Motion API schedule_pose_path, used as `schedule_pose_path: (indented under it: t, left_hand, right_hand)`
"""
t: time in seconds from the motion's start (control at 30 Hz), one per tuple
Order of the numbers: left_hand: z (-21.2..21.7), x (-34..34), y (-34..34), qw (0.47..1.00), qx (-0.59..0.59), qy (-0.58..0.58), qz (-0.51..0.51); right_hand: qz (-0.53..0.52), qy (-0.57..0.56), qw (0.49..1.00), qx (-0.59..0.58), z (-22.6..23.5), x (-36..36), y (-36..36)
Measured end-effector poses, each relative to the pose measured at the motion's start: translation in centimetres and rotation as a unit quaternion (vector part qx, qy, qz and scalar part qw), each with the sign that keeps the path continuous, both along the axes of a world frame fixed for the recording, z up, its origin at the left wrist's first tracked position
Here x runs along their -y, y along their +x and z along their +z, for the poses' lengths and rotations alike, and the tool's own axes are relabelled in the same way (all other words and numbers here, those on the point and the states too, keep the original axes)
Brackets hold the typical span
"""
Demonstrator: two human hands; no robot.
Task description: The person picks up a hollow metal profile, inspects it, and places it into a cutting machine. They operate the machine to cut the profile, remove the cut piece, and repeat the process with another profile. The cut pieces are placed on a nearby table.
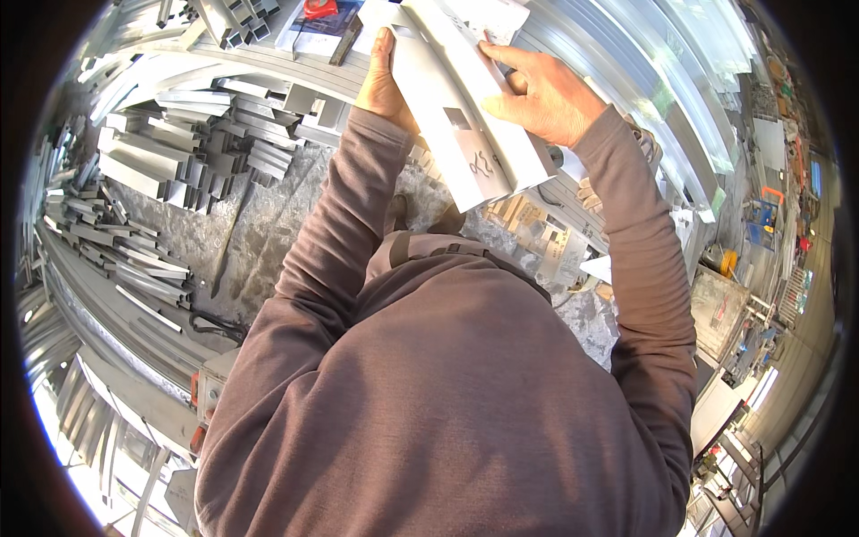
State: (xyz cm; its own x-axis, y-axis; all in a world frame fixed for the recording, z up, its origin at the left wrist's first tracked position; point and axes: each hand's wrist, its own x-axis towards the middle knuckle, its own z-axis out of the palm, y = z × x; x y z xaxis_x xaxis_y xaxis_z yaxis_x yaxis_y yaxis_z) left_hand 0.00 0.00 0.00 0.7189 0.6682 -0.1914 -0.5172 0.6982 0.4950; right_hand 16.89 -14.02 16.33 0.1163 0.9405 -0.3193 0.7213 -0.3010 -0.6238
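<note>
A silver-white metal profile (428, 82) with a long dark groove down its middle is held slanting at the top centre. Small rectangular cutouts and handwritten marks show on its face. My left hand (387, 92) grips its left edge, thumb up along the side and the other fingers hidden behind. On the right edge is my right hand (548, 97), its thumb and bent index finger lying on the profile's surface, the remaining fingers partly hidden. The profile's near end tilts down toward my waist.
Stacks of cut metal profiles (165, 152) lie to the left over a grey floor (282, 201). A red tape measure (319, 8) rests on the bench at the top. Long film-wrapped profiles (667, 80) run along the right. Wooden pieces (519, 217) sit below the held profile.
</note>
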Motion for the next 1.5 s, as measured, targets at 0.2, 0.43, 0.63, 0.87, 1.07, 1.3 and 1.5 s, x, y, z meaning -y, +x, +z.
schedule_pose_path:
  t: [0.2, 0.43, 0.63, 0.87, 1.07, 1.3, 1.5]
  left_hand:
    - [-1.7, -1.0, -2.6, 0.999, 0.021, -0.028, -0.007]
    - [-2.9, -1.3, -4.4, 0.998, -0.033, -0.043, 0.032]
    - [-6.0, -1.3, -5.4, 0.997, -0.033, -0.074, 0.014]
    - [-8.8, -1.8, -6.5, 0.994, -0.068, -0.086, -0.001]
    - [-4.9, -1.6, -6.7, 0.982, -0.140, -0.123, 0.020]
    - [-3.0, -2.5, -6.5, 0.948, -0.116, -0.291, 0.048]
    - [-3.7, -3.1, -7.3, 0.950, -0.127, -0.285, -0.011]
  right_hand:
    - [0.013, 0.026, 0.999, -0.034, -1.9, -2.5, -1.5]
    - [0.059, 0.019, 0.994, 0.093, -2.2, -6.3, -3.4]
    - [0.070, -0.060, 0.985, 0.145, -2.4, -9.1, -5.0]
    - [0.092, -0.141, 0.982, 0.082, -4.4, -10.9, -5.1]
    - [0.068, -0.123, 0.990, 0.016, -7.1, -11.1, -4.5]
    - [0.189, -0.010, 0.982, -0.021, -11.7, -11.0, -1.8]
    - [0.088, -0.115, 0.981, -0.131, -12.7, -10.3, -1.1]
